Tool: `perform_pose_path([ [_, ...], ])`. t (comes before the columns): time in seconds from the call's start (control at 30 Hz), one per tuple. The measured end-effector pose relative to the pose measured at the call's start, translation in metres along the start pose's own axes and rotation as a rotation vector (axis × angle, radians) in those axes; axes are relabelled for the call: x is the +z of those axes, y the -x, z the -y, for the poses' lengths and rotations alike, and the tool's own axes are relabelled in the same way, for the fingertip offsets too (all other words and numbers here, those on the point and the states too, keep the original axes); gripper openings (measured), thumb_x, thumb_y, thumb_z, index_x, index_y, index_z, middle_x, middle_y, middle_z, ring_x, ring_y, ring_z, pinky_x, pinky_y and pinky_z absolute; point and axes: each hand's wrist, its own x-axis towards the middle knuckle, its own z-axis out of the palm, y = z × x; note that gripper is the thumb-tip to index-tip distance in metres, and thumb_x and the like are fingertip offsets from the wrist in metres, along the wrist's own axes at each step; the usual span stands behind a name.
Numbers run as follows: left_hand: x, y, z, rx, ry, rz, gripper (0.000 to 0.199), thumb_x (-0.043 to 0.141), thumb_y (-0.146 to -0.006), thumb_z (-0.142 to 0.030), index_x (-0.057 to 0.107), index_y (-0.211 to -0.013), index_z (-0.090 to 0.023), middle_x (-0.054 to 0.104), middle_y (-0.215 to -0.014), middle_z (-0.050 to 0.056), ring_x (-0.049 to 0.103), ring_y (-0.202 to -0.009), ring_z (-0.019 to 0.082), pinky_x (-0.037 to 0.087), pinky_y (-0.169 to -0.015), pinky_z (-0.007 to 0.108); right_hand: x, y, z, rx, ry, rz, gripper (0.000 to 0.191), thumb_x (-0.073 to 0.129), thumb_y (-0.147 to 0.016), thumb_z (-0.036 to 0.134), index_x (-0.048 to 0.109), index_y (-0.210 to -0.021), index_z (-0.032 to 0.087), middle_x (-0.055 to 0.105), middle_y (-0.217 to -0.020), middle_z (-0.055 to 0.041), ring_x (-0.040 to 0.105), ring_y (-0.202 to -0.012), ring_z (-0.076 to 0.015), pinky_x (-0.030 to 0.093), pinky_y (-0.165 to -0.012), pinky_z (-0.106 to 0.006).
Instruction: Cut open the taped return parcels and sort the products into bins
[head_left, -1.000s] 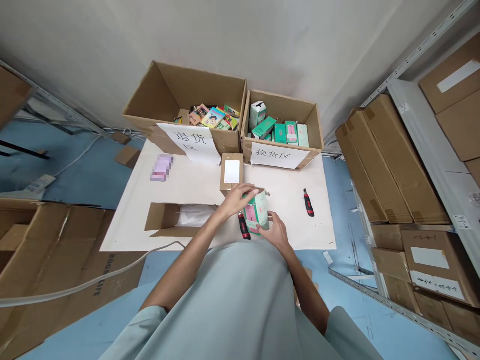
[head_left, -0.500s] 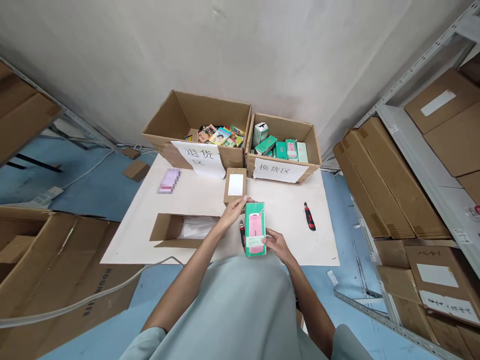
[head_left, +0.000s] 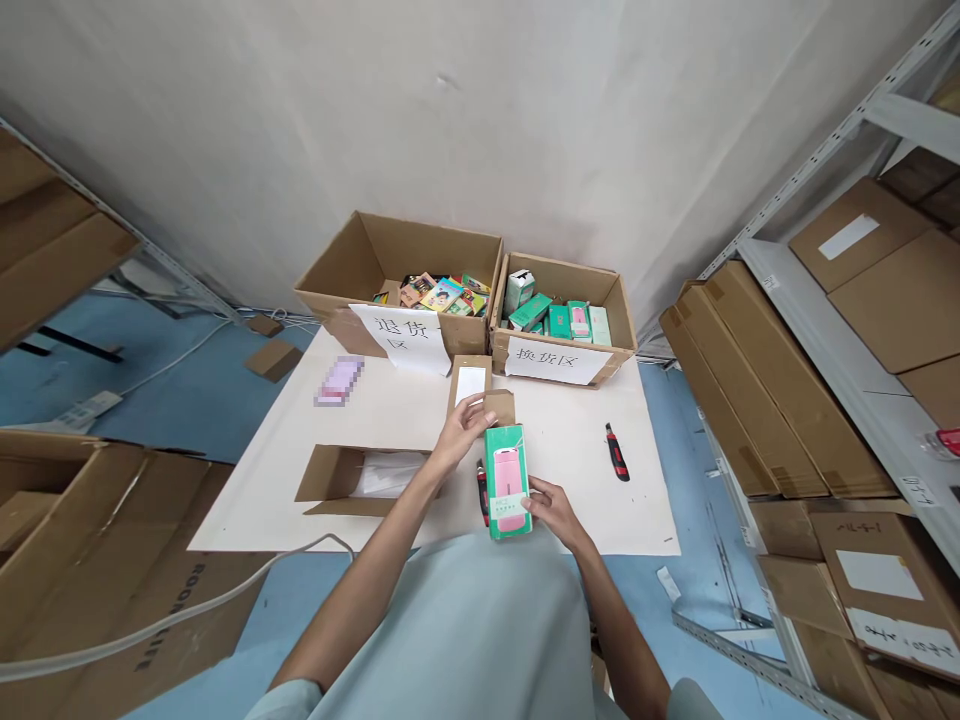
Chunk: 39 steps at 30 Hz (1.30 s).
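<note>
Right hand: grip closed on the lower right edge of a green carton. Left hand: nearest its raised top flap; pinching or merely touching, cannot tell. Green carton: between both hands, above bench, long axis toward wall; utility knife just left.

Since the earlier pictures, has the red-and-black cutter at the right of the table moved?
No. Judged against the table and its edges, the cutter keeps its place.

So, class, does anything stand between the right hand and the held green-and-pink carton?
Nothing visible does: the right hand touches the green-and-pink carton at its right edge. The red-and-black utility knife lies to its left.
</note>
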Motion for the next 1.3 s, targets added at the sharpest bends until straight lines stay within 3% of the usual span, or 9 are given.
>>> perform_pose_path([
  [0.2, -0.002, -0.003, -0.009, 0.106, -0.070, -0.084, 0.082, 0.082, -0.077, -0.085, 0.065, -0.127, -0.022, 0.077, -0.127, 0.014, 0.074, -0.124, 0.028, 0.064, -0.101, 0.042, -0.003, 0.003, 0.004, 0.013, -0.017, 0.029, 0.072, 0.087, -0.084, 0.069, 0.080, -0.139, 0.023, 0.085, -0.121, -0.0089, 0.080, -0.102, -0.0292, 0.065, -0.091, -0.042],
  [0.6, -0.006, 0.021, -0.027, 0.108, -0.231, 0.146, 0.056, 0.083, -0.084, -0.073, 0.086, -0.102, -0.021, 0.086, -0.113, 0.013, 0.079, -0.111, 0.032, 0.063, -0.106, 0.049, -0.006, 0.009, -0.008, 0.045, -0.035, 0.032, 0.078, 0.089, -0.081, 0.070, 0.079, -0.141, 0.022, 0.086, -0.114, -0.0090, 0.079, -0.099, -0.0291, 0.058, -0.067, -0.030],
  [0.73, -0.006, 0.024, -0.023, 0.082, -0.271, 0.195, 0.053, 0.079, -0.086, -0.074, 0.086, -0.097, -0.023, 0.086, -0.108, 0.011, 0.080, -0.109, 0.033, 0.062, -0.107, 0.050, -0.005, 0.012, -0.009, 0.057, -0.033, 0.030, 0.077, 0.089, -0.081, 0.071, 0.080, -0.140, 0.022, 0.085, -0.116, -0.0087, 0.080, -0.096, -0.0288, 0.060, -0.072, -0.033],
  [0.8, -0.004, 0.026, -0.019, 0.076, -0.271, 0.211, 0.053, 0.078, -0.088, -0.074, 0.085, -0.098, -0.023, 0.086, -0.110, 0.011, 0.079, -0.112, 0.033, 0.061, -0.110, 0.051, -0.003, 0.014, -0.007, 0.046, -0.042, 0.018, 0.072, 0.089, -0.082, 0.070, 0.082, -0.137, 0.024, 0.085, -0.120, -0.0085, 0.080, -0.100, -0.0296, 0.063, -0.083, -0.038],
  [0.9, 0.001, 0.030, -0.008, 0.068, -0.222, 0.158, 0.062, 0.081, -0.087, -0.071, 0.080, -0.126, -0.023, 0.081, -0.134, 0.014, 0.074, -0.132, 0.035, 0.057, -0.119, 0.053, 0.001, 0.014, -0.004, 0.026, -0.053, -0.002, 0.068, 0.088, -0.083, 0.071, 0.083, -0.133, 0.026, 0.085, -0.122, -0.0082, 0.080, -0.104, -0.0318, 0.064, -0.095, -0.046],
  [1.0, 0.009, 0.042, 0.011, 0.026, -0.175, 0.063, 0.087, 0.086, -0.080, -0.073, 0.065, -0.152, -0.027, 0.061, -0.165, 0.016, 0.057, -0.155, 0.039, 0.055, -0.123, 0.054, 0.005, 0.011, -0.005, 0.023, -0.074, -0.022, 0.070, 0.087, -0.083, 0.073, 0.082, -0.136, 0.027, 0.085, -0.120, -0.0085, 0.080, -0.103, -0.0335, 0.066, -0.089, -0.046],
  [1.07, 0.014, 0.054, 0.027, -0.049, -0.121, 0.080, 0.097, 0.087, -0.080, -0.072, 0.056, -0.162, -0.030, 0.051, -0.173, 0.017, 0.057, -0.155, 0.040, 0.057, -0.121, 0.054, 0.006, 0.006, -0.010, 0.019, -0.094, -0.067, 0.075, 0.087, -0.083, 0.075, 0.079, -0.141, 0.029, 0.084, -0.123, -0.0087, 0.080, -0.102, -0.0335, 0.067, -0.082, -0.044],
  [1.2, 0.015, 0.076, 0.058, -0.182, -0.071, 0.163, 0.109, 0.094, -0.071, -0.073, 0.053, -0.163, -0.032, 0.061, -0.161, 0.019, 0.067, -0.143, 0.042, 0.065, -0.110, 0.056, 0.005, -0.008, -0.025, 0.026, -0.101, -0.210, 0.090, 0.087, -0.080, 0.078, 0.071, -0.155, 0.029, 0.082, -0.124, -0.0110, 0.079, -0.098, -0.0325, 0.064, -0.064, -0.037],
  [1.3, 0.013, 0.073, 0.067, -0.241, -0.064, 0.190, 0.099, 0.094, -0.071, -0.075, 0.060, -0.155, -0.034, 0.073, -0.143, 0.015, 0.077, -0.126, 0.040, 0.070, -0.098, 0.056, 0.001, -0.025, -0.029, 0.024, -0.109, -0.261, 0.094, 0.086, -0.082, 0.078, 0.068, -0.158, 0.027, 0.082, -0.119, -0.0119, 0.078, -0.094, -0.0311, 0.065, -0.061, -0.037],
])
